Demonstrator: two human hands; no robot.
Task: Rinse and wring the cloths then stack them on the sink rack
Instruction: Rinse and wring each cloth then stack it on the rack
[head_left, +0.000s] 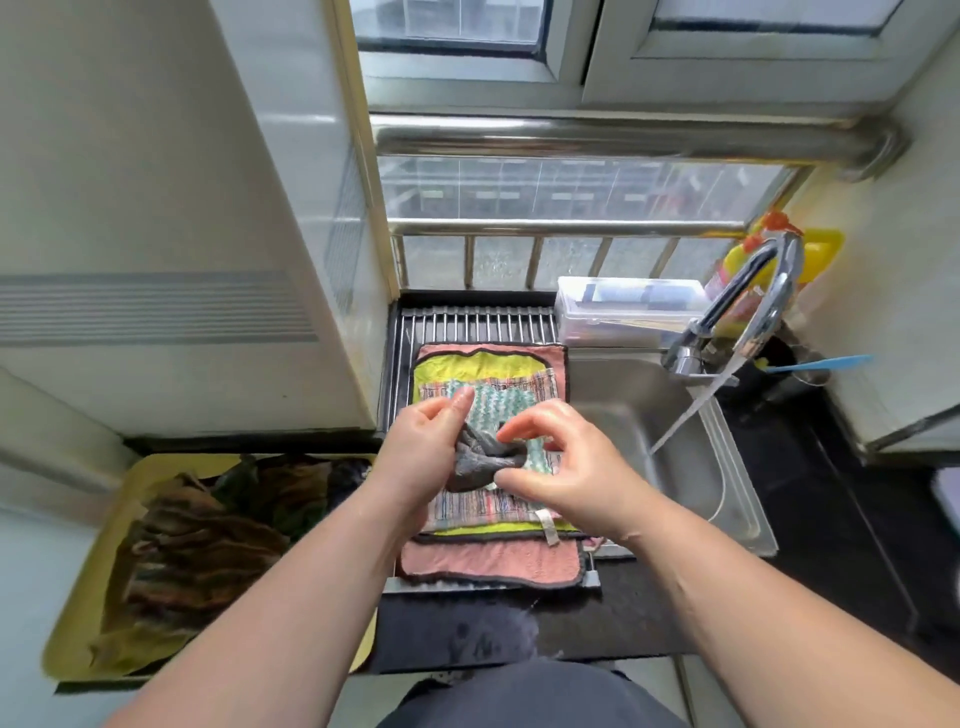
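A twisted, bunched grey cloth (480, 457) is held between both my hands above the stack on the sink rack (467, 319). My left hand (421, 457) grips its left side; my right hand (561, 467) pinches its right end with thumb and fingers. Under it lie flat cloths: a pink one (488, 564) at the bottom, a yellow-green one (457, 369), a striped one (467, 509) and a teal patterned one (498, 405) on top. Several more crumpled brown and dark cloths (197, 540) fill a yellow tray (78, 623) at the left.
Water streams from the chrome tap (758, 306) into the steel sink (691, 499) on the right. A clear plastic box (623, 306) stands behind the sink, yellow bottles (753, 260) beyond it. A white cabinet (156, 208) rises at the left; the dark counter (467, 634) is wet.
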